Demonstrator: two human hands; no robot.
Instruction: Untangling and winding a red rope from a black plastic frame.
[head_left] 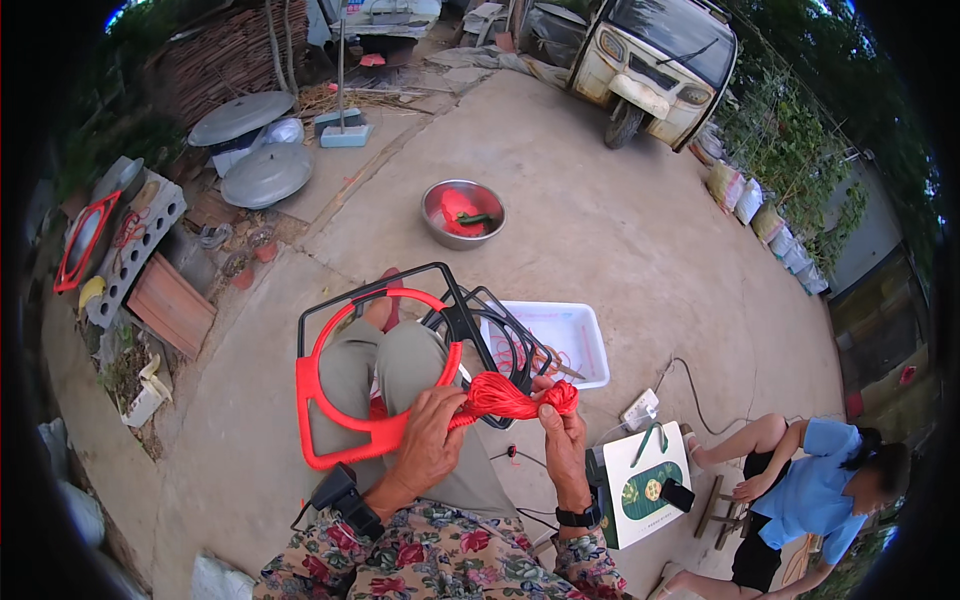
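Observation:
A red and black frame lies across my lap, its red part (310, 405) a rounded rectangle with a ring inside and its black part (372, 283) made of bent tubes. My left hand (430, 440) is closed on the red frame's near right side, where the bar looks wound with cord. Beside it a bundled skein of red cord (503, 396) stretches over to my right hand (563, 440). The right fingers pinch the skein's right end. Whether the left fingertips also grip cord is hidden.
A white plastic tray (590, 345) with red cord and a bladed tool stands beyond my right hand. Farther off sits a metal bowl (435, 225). At right are a gift bag (625, 470) with a phone (677, 495), a power strip (640, 408) and a seated person (815, 460).

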